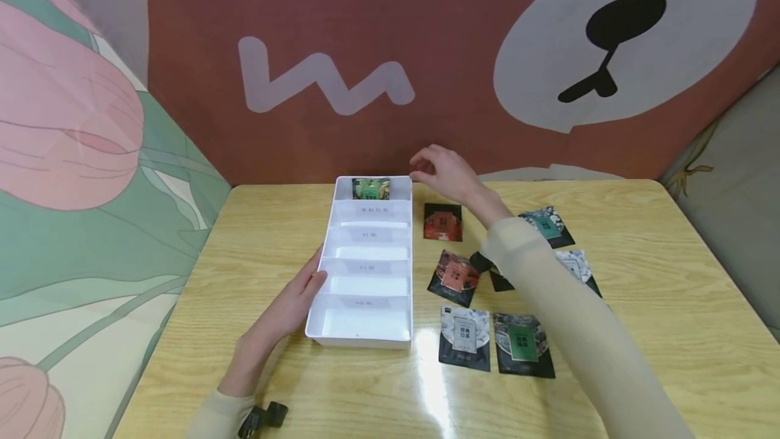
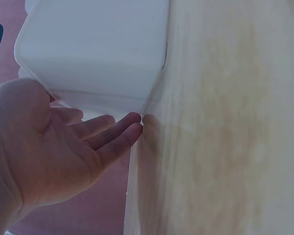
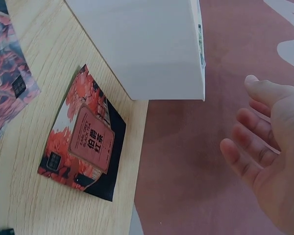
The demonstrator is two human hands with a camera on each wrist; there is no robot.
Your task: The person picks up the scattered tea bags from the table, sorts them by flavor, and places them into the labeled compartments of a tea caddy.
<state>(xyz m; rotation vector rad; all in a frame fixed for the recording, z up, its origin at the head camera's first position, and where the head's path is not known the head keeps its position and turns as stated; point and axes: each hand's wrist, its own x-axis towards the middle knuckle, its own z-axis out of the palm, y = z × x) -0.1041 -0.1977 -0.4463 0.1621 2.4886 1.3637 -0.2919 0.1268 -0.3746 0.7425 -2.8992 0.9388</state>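
Note:
A white divided box (image 1: 411,256) stands on the table with several labelled compartments. A green tea packet (image 1: 370,189) lies in its farthest compartment. My left hand (image 1: 296,300) rests against the box's left side; in the left wrist view its extended fingers (image 2: 115,142) touch the wall near the table. My right hand (image 1: 447,173) hovers empty beside the far right corner, fingers loosely bent and thumb apart in the right wrist view. Below it lies a red tea packet (image 3: 90,139), printed Earl Grey black tea, next to the box's right side.
Right of the box lie more tea packets: a pink-red one (image 1: 454,278), a white-grey one (image 1: 465,337), a dark green one (image 1: 524,344), a teal one (image 1: 547,225) and a pale one (image 1: 575,265). My right sleeve (image 1: 567,310) covers part of this group. A patterned wall (image 1: 341,148) borders the table's far edge.

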